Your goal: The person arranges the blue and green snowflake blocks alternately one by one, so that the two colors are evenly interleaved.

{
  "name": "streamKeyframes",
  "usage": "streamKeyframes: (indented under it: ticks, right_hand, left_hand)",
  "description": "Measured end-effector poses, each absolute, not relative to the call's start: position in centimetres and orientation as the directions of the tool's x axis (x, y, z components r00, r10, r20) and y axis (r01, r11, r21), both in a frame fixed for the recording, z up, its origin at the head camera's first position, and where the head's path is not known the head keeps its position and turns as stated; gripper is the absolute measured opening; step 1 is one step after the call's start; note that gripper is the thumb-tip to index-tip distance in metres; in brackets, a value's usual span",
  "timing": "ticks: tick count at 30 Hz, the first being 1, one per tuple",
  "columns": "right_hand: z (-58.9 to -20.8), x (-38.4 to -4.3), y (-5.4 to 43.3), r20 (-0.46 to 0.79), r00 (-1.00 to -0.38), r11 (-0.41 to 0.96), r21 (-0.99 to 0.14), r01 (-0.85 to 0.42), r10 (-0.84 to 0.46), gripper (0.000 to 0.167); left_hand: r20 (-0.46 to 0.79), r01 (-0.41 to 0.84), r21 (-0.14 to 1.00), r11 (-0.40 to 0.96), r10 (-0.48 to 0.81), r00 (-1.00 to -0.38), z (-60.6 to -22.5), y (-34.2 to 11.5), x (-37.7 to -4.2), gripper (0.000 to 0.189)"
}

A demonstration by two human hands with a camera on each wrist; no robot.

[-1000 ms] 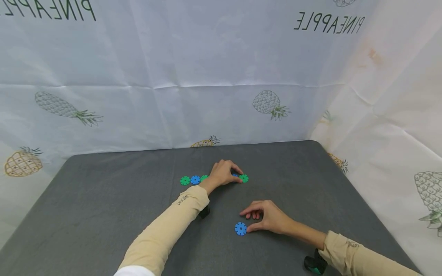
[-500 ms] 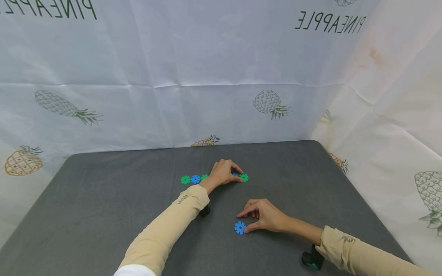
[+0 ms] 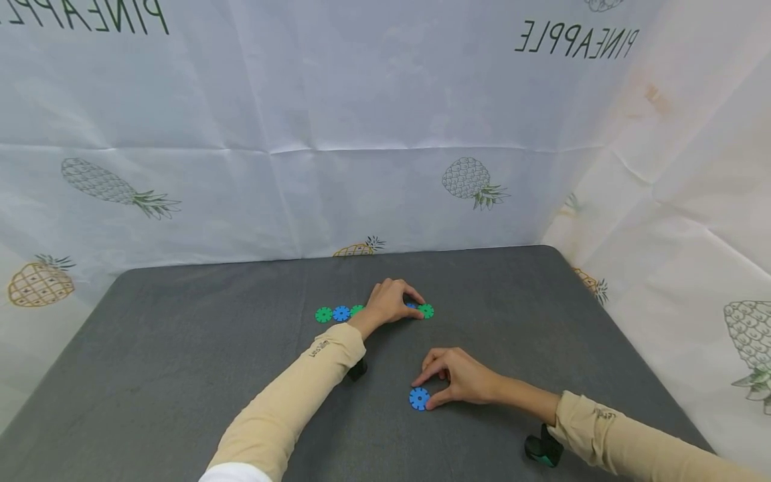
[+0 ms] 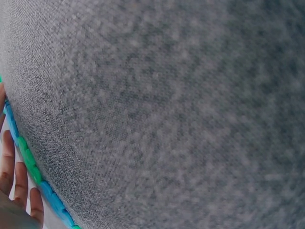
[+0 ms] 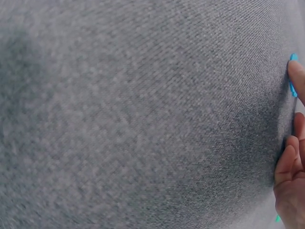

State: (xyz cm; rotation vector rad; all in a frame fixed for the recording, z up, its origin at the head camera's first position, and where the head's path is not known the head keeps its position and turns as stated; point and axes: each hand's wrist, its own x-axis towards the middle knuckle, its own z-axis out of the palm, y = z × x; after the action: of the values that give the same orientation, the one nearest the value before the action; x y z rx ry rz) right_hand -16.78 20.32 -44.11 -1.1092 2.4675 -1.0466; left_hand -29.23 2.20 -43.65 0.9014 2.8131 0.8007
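In the head view my left hand (image 3: 388, 301) reaches over a row of flat notched discs. Its thumb and index finger pinch the edges of the green notched disc (image 3: 426, 310) at the row's right end. A blue disc (image 3: 411, 306) beside it is partly covered by the hand. At the row's left end lie a green disc (image 3: 323, 314), a blue disc (image 3: 341, 313) and a partly hidden green one. Nearer me, my right hand (image 3: 460, 376) has thumb and index finger on the edges of a single blue notched disc (image 3: 419, 399), pinching it on the table.
A grey cloth-covered table (image 3: 181, 375) lies under both arms. White pineapple-print curtain (image 3: 361, 100) hangs behind it and along the right side. Dark wrist-worn devices, one at the right wrist (image 3: 544, 447), sit under the sleeves.
My right hand has shifted slightly left, and its index finger has come down onto the blue disc's edge, opposite the thumb. The left hand stays in place.
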Motion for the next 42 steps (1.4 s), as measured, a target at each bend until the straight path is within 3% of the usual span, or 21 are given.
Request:
streamKeyframes:
  ticks: [9,21,42]
  right_hand:
    - [-44.3,-16.9,20.4,0.069,-0.666,0.432,-0.711,-0.555,-0.742,0.030]
    - [-44.5,-16.6,20.5,0.113,-0.697,0.407,-0.742,-0.533,-0.708,0.024]
    - [-43.9,-16.7,22.3,0.143,-0.891,0.418,-0.843,-0.338,-0.431,0.027]
  left_hand:
    - [0.091,0.525,0.522,0.673,0.568,-0.818,-43.5,2.1,-29.0,0.023]
    - [0.079,0.515,0.517,0.683,0.562,-0.824,-43.5,2.1,-29.2,0.023]
    - [0.082,0.517,0.514,0.684,0.561,-0.824,-43.4,2.1,-29.0,0.023]
